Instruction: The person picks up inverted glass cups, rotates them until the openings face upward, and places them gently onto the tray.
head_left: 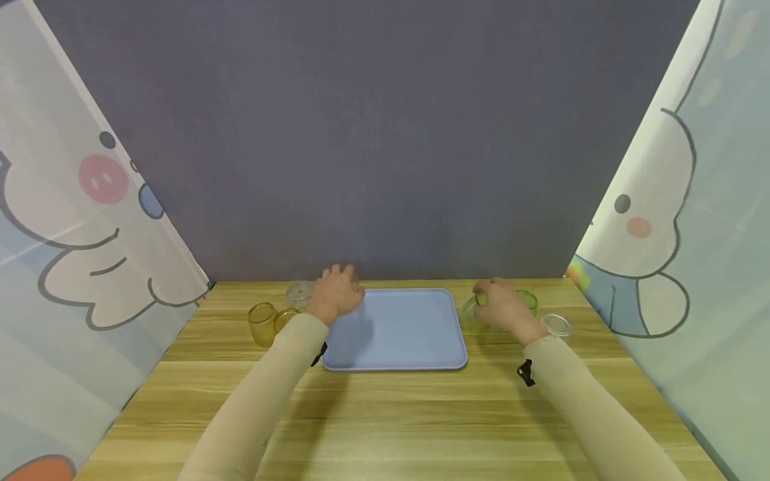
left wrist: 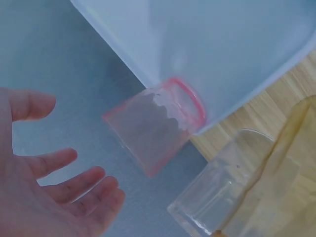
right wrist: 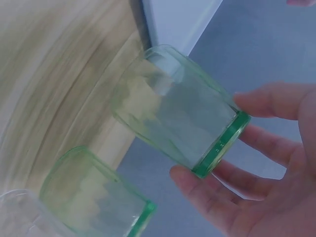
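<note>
Right hand (right wrist: 291, 185) pinching green cup (right wrist: 175, 111) at end (apparently base).

From above, the head camera looks forward and down over the worktop (head_left: 391, 421) to its far edge. Both wrist cameras look there too, much closer; all three see the blue tray (head_left: 397, 331).

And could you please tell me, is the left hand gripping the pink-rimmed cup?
No, the left wrist view shows a visible gap between the left hand and the pink-rimmed cup.
</note>
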`<action>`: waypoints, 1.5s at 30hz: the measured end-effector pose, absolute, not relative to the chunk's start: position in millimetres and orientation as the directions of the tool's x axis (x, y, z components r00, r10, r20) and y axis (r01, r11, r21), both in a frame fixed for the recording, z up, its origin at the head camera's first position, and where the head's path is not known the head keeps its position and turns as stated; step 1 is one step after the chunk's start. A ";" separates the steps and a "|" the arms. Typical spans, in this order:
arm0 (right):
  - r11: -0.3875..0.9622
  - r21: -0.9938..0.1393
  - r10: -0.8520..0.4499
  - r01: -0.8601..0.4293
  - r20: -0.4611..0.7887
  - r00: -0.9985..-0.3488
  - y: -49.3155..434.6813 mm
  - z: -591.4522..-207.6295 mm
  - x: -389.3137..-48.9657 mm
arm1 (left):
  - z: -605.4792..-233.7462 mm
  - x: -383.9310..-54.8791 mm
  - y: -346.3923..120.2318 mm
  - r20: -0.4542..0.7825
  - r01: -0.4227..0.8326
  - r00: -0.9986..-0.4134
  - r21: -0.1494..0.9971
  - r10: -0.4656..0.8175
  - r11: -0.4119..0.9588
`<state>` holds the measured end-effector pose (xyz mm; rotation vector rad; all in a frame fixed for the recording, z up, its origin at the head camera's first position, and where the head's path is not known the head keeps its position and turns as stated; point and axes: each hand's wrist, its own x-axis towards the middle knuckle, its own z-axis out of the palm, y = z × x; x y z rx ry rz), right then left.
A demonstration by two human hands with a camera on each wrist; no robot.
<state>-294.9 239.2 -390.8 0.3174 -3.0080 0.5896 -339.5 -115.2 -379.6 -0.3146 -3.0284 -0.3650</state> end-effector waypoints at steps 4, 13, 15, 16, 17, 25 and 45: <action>0.900 -0.355 -0.205 -0.252 0.165 -0.965 233.4 -389.7 -289.7 | -381.9 -334.7 -117.3 0.123 0.213 -0.975 0.280 0.186 0.936; 0.883 -0.377 -0.211 -0.280 0.213 -0.954 229.8 -382.1 -280.5 | -387.1 -324.5 -121.9 0.186 0.282 -0.956 0.350 0.229 0.893; 0.880 -0.383 -0.211 -0.281 0.214 -0.954 229.9 -381.4 -279.5 | -387.5 -322.0 -121.9 0.195 0.288 -0.954 0.362 0.230 0.887; 0.879 -0.386 -0.211 -0.281 0.214 -0.954 229.8 -381.1 -279.0 | -387.6 -320.8 -121.8 0.197 0.289 -0.953 0.370 0.230 0.883; 0.877 -0.389 -0.211 -0.283 0.217 -0.953 229.8 -381.2 -278.6 | -387.7 -319.9 -121.8 0.203 0.292 -0.952 0.374 0.230 0.880; 0.840 -0.457 -0.201 -0.294 0.242 -0.949 230.1 -384.2 -276.8 | -387.6 -310.6 -121.1 0.268 0.338 -0.931 0.373 0.248 0.864; 0.627 -0.703 -0.209 -0.335 0.262 -0.942 231.0 -395.0 -276.4 | -403.7 -291.3 -131.1 0.394 0.465 -0.872 0.482 0.291 0.742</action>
